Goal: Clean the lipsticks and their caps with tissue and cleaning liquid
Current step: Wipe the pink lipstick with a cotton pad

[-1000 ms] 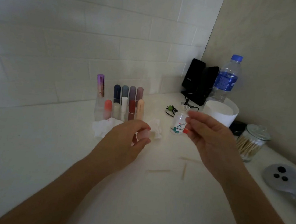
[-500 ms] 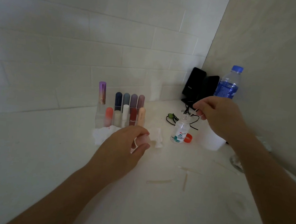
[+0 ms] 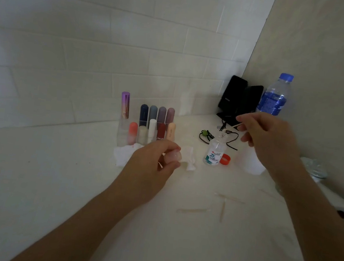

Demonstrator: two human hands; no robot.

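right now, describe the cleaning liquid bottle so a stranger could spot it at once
On the white counter, look between the lipsticks and the tall water bottle in the corner. The cleaning liquid bottle stands there beside a loose orange cap. It alone is small, clear and uncapped, with a white and teal label.

Lipsticks point(image 3: 152, 126) in mixed colours stand upright in two rows, with a taller purple tube point(image 3: 125, 105) at the left end. A crumpled white tissue point(image 3: 188, 158) lies on the tabletop point(image 3: 55, 182) just before them. The small clear cleaning-liquid bottle point(image 3: 214, 150) stands uncapped (its orange-red lid point(image 3: 225, 159) lies just beside it). The left hand point(image 3: 152, 166) pinches a pale pink cap point(image 3: 173, 156).
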